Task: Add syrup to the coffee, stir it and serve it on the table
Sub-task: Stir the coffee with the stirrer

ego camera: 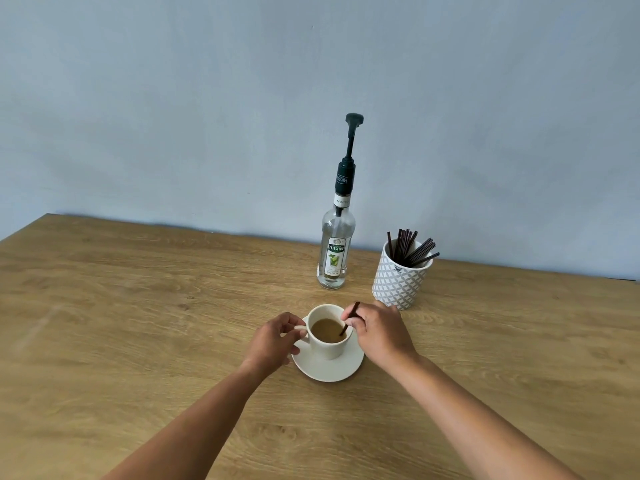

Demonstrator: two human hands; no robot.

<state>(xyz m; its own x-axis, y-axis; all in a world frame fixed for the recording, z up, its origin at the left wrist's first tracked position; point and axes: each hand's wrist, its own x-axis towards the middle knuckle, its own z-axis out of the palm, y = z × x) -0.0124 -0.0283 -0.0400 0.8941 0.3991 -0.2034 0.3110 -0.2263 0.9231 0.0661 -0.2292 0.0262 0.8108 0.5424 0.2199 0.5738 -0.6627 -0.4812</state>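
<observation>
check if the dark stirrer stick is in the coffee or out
In: the thin dark stirrer stick dips its lower end into the light brown coffee in the white ceramic cup; the right hand pinches it.

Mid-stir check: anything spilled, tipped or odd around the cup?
Nothing stands out. The cup sits upright on its saucer, no spill shows on the table, and the bottle and stick pot stand upright.

wooden table (138,306) under saucer (329,370), syrup bottle (335,251), patterned stirrer pot (400,278)
</observation>
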